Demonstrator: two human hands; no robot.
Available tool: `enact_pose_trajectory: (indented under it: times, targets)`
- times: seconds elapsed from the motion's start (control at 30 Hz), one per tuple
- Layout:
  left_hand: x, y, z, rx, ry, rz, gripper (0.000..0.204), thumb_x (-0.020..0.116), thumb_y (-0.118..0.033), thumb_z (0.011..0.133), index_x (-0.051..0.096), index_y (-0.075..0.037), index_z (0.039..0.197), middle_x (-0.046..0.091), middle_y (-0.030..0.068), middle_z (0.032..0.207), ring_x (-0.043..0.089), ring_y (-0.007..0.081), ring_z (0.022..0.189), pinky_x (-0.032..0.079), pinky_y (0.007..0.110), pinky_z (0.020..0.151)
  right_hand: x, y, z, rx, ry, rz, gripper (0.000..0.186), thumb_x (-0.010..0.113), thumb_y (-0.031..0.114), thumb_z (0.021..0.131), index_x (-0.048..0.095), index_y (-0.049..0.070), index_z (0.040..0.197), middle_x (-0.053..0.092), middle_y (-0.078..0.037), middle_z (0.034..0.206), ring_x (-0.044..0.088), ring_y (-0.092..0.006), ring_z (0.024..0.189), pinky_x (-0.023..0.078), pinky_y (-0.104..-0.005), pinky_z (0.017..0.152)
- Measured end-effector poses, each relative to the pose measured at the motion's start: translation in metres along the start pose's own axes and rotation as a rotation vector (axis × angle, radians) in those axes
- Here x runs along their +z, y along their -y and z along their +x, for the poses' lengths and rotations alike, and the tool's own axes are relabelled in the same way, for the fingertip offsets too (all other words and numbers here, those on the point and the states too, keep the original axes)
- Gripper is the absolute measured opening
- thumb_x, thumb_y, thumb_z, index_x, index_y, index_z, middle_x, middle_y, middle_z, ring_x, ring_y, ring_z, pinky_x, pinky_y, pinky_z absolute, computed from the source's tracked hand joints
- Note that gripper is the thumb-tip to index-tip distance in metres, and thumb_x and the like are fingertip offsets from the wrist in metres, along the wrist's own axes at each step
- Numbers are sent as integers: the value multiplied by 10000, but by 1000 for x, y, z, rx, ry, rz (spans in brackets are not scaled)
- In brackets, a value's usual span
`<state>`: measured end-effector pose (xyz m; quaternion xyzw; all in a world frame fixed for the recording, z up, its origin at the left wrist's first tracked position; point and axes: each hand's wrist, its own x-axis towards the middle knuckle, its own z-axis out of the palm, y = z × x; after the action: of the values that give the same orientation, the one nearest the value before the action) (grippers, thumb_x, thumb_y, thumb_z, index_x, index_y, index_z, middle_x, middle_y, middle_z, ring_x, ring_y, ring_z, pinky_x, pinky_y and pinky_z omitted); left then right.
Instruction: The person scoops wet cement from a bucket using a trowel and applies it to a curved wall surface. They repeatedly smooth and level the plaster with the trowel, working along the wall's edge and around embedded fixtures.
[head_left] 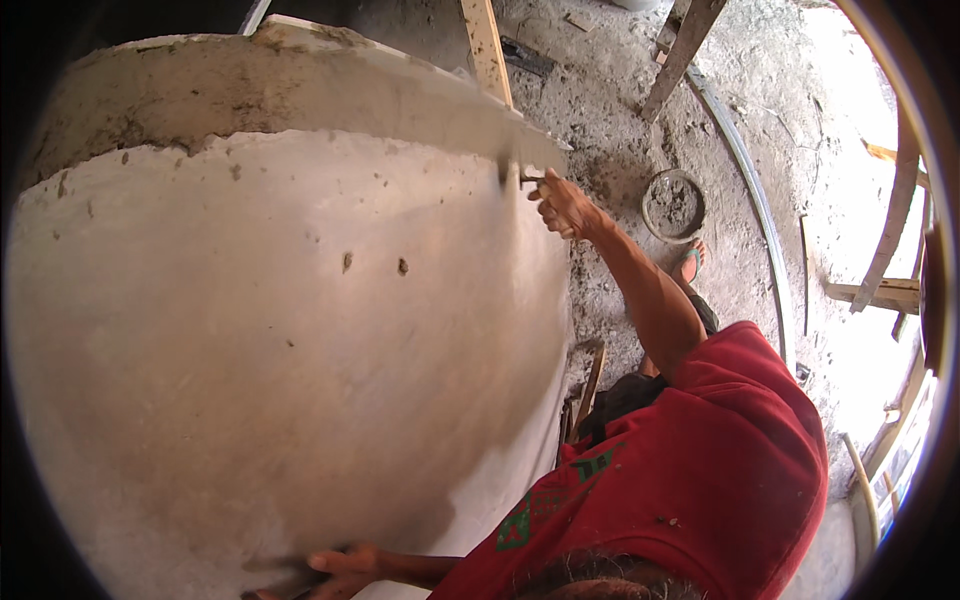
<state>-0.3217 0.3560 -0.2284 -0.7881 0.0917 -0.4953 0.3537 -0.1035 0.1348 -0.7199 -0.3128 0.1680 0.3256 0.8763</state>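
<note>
A broad, pale plastered wall (280, 300) fills the left half of the head view, its surface smooth with a few small pits. A rougher, darker grey-brown band (220, 90) runs along its far edge. My right hand (565, 207) is closed round the handle of a trowel (511, 178), whose blade shows nearly edge-on against the wall near its right side. At the bottom, my left hand (345, 570) is spread at the wall's surface, thumb apart and holding nothing visible. Its fingertips are dark and blurred, so contact is hard to judge.
A round tub (648, 207) of grey mix stands on the rough, spattered floor (600, 90) near my sandalled foot (692, 260). Beyond it lies a long grey strip (750, 170). A wooden post (485, 50) rises at the wall's far edge, and timber pieces (885, 296) stand at right.
</note>
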Motion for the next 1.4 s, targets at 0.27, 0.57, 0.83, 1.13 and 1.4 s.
enact_pose_trajectory:
  times: [0.27, 0.57, 0.83, 1.13, 1.4]
  targets:
    - [-3, 5, -11, -188, 29, -341, 716, 605, -346, 1027, 255, -23, 1562, 247, 209, 1611, 201, 393, 1509, 281, 589, 1198, 42, -13, -14, -455, -485, -1005, 632, 335, 482, 1077, 605, -73, 939, 631, -350, 853, 622, -485, 744, 482, -556, 699]
    - [0, -7, -17, -114, 54, -182, 716, 584, -375, 1028, 263, -25, 1564, 246, 202, 1621, 182, 392, 1527, 251, 592, 1205, 20, -37, -7, -197, -282, -642, 786, 302, 681, 1029, 632, -31, 979, 509, -71, 573, 505, -161, 416, 438, -343, 426]
    - [-2, -9, -19, -106, 61, -111, 702, 554, -411, 1031, 290, -20, 1550, 276, 199, 1611, 198, 395, 1523, 219, 596, 1207, -27, -61, -12, -202, -33, -304, 861, 270, 681, 1039, 584, -117, 1110, 461, -14, 563, 455, -132, 418, 391, -302, 375]
    - [-9, 0, -24, -109, 46, -35, 694, 520, -452, 1035, 321, -14, 1535, 309, 194, 1599, 215, 397, 1520, 184, 602, 1209, 87, 31, -13, -10, -151, -163, 756, 218, 578, 1082, 585, -83, 1106, 474, -19, 631, 468, -129, 461, 457, -297, 411]
    - [-11, -1, -27, -53, 54, 100, 695, 489, -488, 1038, 348, -9, 1522, 338, 190, 1589, 231, 400, 1516, 153, 606, 1211, 154, 52, -129, -72, -87, -628, 668, 356, 530, 1079, 616, -85, 1105, 596, -133, 687, 577, -232, 478, 523, -353, 468]
